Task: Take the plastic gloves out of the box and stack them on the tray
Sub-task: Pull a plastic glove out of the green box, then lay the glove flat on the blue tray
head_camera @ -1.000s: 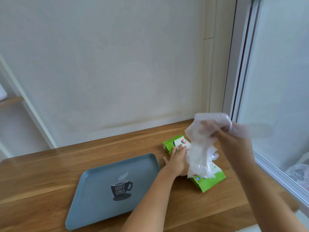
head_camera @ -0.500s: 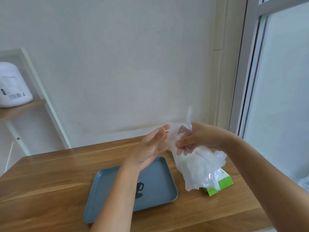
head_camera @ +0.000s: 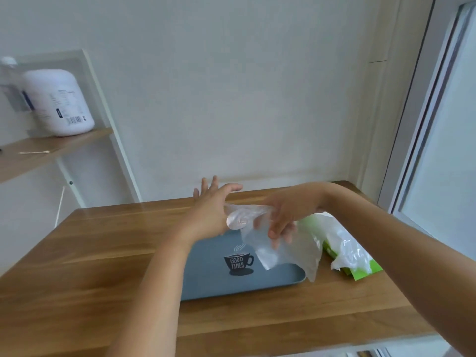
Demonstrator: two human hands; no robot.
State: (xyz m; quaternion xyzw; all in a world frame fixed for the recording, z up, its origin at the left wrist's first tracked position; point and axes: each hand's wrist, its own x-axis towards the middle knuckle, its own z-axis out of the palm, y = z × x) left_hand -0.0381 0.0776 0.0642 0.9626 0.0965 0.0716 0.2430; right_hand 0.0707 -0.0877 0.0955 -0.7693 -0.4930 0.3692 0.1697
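A clear plastic glove (head_camera: pixel 286 251) hangs over the right side of the grey-blue tray (head_camera: pixel 211 276), which has a "GOOD TIMES" cup printed on it. My right hand (head_camera: pixel 283 217) grips the glove's upper part with curled fingers. My left hand (head_camera: pixel 213 207) is raised above the tray's far edge with straight, spread fingers, its heel touching the glove's bunched top. The green glove box (head_camera: pixel 363 269) lies on the table to the right of the tray, with more crumpled plastic gloves (head_camera: pixel 337 238) spilling out of it.
The wooden table (head_camera: pixel 103 253) meets a white wall behind and a window frame (head_camera: pixel 412 124) on the right. At the left, a shelf (head_camera: pixel 51 148) holds a white tub (head_camera: pixel 58 101) and a cotton swab.
My right hand has carried the glove leftward and lower, over the tray. My left hand has opened wide beside it. The camera has tilted up, showing more of the shelf.
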